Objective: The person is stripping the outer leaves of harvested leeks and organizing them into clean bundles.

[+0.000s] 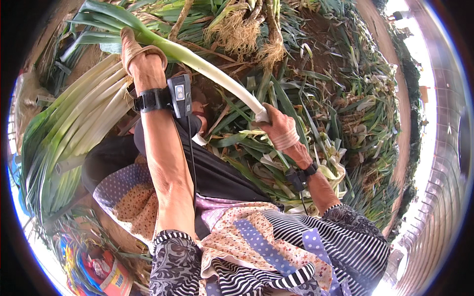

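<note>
One long leek [207, 66] stretches across in front of me, its green leaves at the upper left and its white end at the right. My left hand [140, 54], in a tan work glove, is closed round it where the leaves begin; most of those fingers are hidden. At the white root end, my right hand [280, 128], gloved too, grips the stalk. No long roots show on that end. Beside my left forearm lies a pile of pale-stemmed leeks [94, 98], their green tops hanging to the lower left.
Several leeks with bushy roots [271, 49] lie at the top. Cut leaves and scraps [355, 113] cover the ground to the right. A metal bar [69, 164] shows under the leek pile. At the lower left stands a colourful container [116, 278]. Plastic sheeting [439, 197] rises at the far right.
</note>
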A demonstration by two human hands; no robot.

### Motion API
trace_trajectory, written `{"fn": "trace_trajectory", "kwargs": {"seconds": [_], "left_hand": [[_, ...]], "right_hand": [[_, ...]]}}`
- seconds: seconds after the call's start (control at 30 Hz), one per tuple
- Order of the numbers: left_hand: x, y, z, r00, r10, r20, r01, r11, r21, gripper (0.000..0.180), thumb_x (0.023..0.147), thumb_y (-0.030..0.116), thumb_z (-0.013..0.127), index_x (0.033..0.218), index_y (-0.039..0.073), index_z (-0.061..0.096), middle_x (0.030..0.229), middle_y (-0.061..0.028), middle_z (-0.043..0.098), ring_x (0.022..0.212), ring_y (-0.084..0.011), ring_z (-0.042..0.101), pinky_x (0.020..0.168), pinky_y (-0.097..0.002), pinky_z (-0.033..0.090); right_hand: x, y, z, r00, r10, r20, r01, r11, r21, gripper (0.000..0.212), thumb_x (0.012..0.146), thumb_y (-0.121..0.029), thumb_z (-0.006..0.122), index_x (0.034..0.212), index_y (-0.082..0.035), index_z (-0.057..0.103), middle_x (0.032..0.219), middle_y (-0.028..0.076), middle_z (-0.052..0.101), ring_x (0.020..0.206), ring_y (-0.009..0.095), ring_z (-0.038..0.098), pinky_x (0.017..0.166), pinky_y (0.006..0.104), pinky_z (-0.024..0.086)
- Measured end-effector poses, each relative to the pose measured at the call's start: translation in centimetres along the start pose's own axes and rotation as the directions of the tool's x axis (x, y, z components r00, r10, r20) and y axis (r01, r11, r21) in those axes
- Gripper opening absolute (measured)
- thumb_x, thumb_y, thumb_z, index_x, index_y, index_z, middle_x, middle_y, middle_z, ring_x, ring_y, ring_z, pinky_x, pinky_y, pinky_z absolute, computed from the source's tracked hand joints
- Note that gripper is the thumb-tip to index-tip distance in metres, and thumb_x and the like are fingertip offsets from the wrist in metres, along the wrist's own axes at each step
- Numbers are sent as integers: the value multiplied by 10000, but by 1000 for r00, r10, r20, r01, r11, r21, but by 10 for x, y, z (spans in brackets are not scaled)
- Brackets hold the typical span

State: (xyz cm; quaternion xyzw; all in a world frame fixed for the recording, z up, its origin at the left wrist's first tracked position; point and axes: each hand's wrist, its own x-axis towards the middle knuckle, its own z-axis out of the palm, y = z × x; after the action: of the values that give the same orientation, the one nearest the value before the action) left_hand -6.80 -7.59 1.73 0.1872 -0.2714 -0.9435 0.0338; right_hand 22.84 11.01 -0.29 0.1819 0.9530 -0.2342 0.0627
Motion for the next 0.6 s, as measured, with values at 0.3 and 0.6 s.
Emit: {"fn": "trace_trajectory", "kwargs": {"seconds": [0.3,0.6], "left_hand": [[5,-21,11,972,-201,121,202,979,3,250,846,239,650,789,59,486,600,-79,486,473,-186,468,443,-299,403],[14,-27,8,959,-216,182,202,975,94,196,870,209,605,799,62,499,601,-19,470,461,-129,417,425,-259,386]], "right_hand": [[-1,-55,-49,992,-126,12,125,990,70,242,860,-325,561,935,-100,606,571,99,546,550,263,599,487,376,452],[-55,-36,-49,837,-530,-139,460,818,-345,242,837,-311,611,714,-105,586,459,34,425,380,204,485,367,349,363]]}}
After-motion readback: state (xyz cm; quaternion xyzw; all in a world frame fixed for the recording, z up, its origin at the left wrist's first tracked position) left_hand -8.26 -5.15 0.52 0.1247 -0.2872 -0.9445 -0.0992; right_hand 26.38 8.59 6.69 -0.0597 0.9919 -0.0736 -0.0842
